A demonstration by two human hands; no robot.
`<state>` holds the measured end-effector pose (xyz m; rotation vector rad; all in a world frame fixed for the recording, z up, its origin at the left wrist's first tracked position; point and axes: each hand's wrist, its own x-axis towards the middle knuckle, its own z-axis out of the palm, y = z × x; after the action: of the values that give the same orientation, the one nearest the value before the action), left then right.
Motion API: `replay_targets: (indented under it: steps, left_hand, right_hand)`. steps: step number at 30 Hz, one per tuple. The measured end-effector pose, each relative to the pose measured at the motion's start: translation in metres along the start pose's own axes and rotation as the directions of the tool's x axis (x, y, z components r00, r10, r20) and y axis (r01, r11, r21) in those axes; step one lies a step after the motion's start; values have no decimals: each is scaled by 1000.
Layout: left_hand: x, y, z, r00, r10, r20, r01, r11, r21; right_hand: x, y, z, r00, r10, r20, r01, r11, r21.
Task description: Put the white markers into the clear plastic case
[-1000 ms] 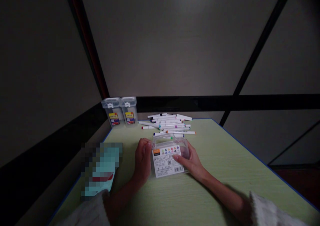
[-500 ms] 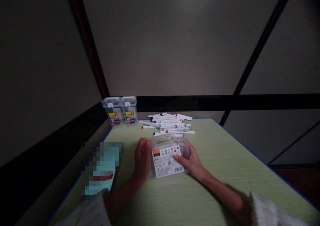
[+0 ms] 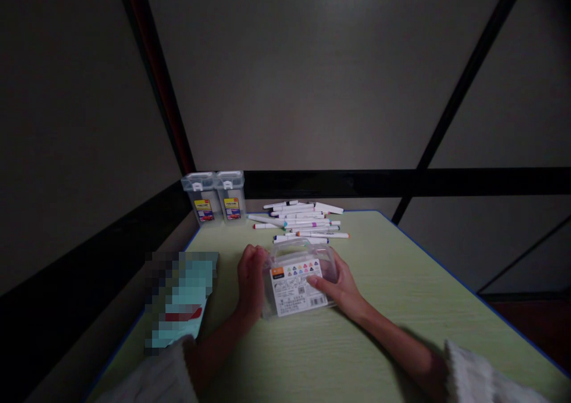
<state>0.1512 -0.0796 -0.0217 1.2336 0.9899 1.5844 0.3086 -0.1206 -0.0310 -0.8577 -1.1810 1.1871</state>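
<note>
A clear plastic carry case [image 3: 267, 293] with a handle on top stands tilted on the table in front of me. Its near face carries a white printed label [image 3: 297, 299] with small coloured marks and an orange corner. My right hand [image 3: 341, 287] grips the right side, thumb pressed on the label and fingers behind, out of sight. At the upper left corner, my left hand [image 3: 252, 278] is closed with its fingers curled against the case edge; the fingertips are partly hidden. Just beyond the case lies a loose pile of white markers [image 3: 307, 223] with coloured ends.
Two clear lidded plastic boxes [image 3: 232, 203] with yellow labels stand at the back left corner. A blurred-out turquoise flat object [image 3: 185, 299] lies along the left edge of the light green table [image 3: 428, 314]. A wall panel [image 3: 303, 93] rises behind the table.
My left hand has shifted slightly left, showing more of the case's left side. The right hand keeps its hold, and the markers lie as before.
</note>
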Motion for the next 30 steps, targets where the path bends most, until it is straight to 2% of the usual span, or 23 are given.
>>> replay_targets:
  steps: [3, 8, 11, 16, 21, 25, 30]
  left_hand:
    - [-2, -4, -1, 999, -15, 30, 15, 1000, -18]
    - [-8, -7, 1, 975, -64, 212, 76, 996, -48]
    - [-10, -4, 4, 964, -62, 259, 77, 996, -47]
    - [-10, -3, 5, 959, -92, 267, 112, 992, -61]
    - [-11, -2, 5, 957, -111, 269, 131, 990, -56]
    - [-11, -3, 6, 964, -133, 230, 142, 990, -22]
    - [-11, -6, 6, 972, -98, 212, 104, 994, -20]
  right_hand:
    - [1, 2, -1, 999, 8, -45, -6, 999, 33]
    - [5, 7, -4, 987, 6, -159, 14, 993, 121]
    - [7, 8, -4, 980, 21, -197, 10, 988, 156]
    - [8, 9, -4, 976, 34, -214, 4, 984, 177]
    - [7, 6, -3, 987, 6, -159, 24, 982, 187]
    - [5, -1, 0, 991, -30, -133, 52, 985, 165]
    - [5, 0, -2, 990, -73, -119, 87, 989, 117]
